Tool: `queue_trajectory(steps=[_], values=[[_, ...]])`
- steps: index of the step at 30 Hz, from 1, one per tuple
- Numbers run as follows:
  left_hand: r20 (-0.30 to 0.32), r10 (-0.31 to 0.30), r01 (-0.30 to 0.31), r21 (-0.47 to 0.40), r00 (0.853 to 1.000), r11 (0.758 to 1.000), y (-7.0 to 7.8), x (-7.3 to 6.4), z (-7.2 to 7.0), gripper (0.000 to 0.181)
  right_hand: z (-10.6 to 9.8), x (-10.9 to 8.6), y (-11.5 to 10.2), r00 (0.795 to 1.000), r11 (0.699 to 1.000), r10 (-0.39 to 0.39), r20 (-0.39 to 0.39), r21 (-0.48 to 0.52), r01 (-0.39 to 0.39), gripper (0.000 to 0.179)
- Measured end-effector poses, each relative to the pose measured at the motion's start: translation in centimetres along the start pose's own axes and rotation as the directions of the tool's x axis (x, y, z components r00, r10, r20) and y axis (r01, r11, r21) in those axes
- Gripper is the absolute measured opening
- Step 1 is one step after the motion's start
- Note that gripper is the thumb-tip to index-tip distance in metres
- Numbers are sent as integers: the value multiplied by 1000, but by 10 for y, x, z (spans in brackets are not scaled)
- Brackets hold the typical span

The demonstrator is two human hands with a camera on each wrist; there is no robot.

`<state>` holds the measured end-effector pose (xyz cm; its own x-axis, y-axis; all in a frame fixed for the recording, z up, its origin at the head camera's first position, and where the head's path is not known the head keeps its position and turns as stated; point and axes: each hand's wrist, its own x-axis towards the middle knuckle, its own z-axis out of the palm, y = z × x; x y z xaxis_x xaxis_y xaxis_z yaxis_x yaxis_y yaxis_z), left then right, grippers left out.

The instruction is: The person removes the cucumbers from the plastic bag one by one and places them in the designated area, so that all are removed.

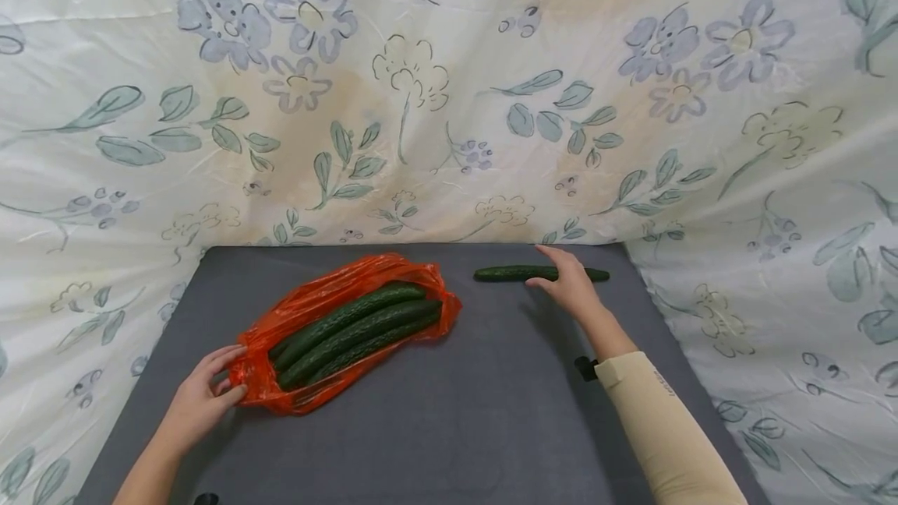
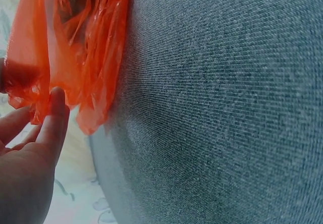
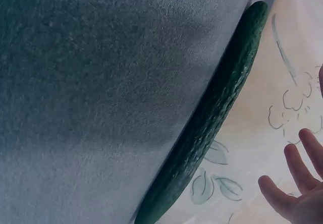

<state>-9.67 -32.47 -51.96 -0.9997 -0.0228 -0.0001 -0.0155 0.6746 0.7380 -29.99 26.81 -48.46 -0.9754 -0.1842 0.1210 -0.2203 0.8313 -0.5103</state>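
Note:
An orange-red plastic bag [image 1: 319,294] lies on the left half of the table, with several dark green cucumbers [image 1: 361,333] showing through its opening. My left hand [image 1: 199,396] pinches the near left end of the bag between thumb and fingers; crumpled plastic [image 2: 96,57] fills the upper left of the left wrist view. At the back right, a single cucumber [image 1: 500,273] lies crosswise on the table. Over it is my right hand [image 1: 574,287], fingers spread and holding nothing. The right wrist view has that whole cucumber [image 3: 212,108], fingers [image 3: 298,171] apart from it.
The grey cloth-covered table [image 1: 449,427] ends at the back against a hanging floral sheet [image 1: 449,100]. The same fabric drapes down on both sides. A small black object [image 1: 585,369] shows by the right wrist, another [image 1: 206,499] at the bottom edge near the left forearm.

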Motion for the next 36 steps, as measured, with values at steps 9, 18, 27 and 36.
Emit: queue_trajectory(steps=[9,18,27,36], values=[[-1,3,-3,-28,1000,1000,0,-3,2,58,3,-4,-16,997,998,-70,-38,-1,70,77],[9,-8,8,-27,1000,1000,2,-3,2,58,5,-6,-32,994,995,-99,-46,24,100,77],[9,-22,22,-23,1000,999,1,-2,4,58,8,-6,-43,988,987,-145,-59,60,148,74],[-5,3,-3,-21,1000,1000,1,-1,4,57,12,-8,-53,978,975,-187,-97,101,197,70]])
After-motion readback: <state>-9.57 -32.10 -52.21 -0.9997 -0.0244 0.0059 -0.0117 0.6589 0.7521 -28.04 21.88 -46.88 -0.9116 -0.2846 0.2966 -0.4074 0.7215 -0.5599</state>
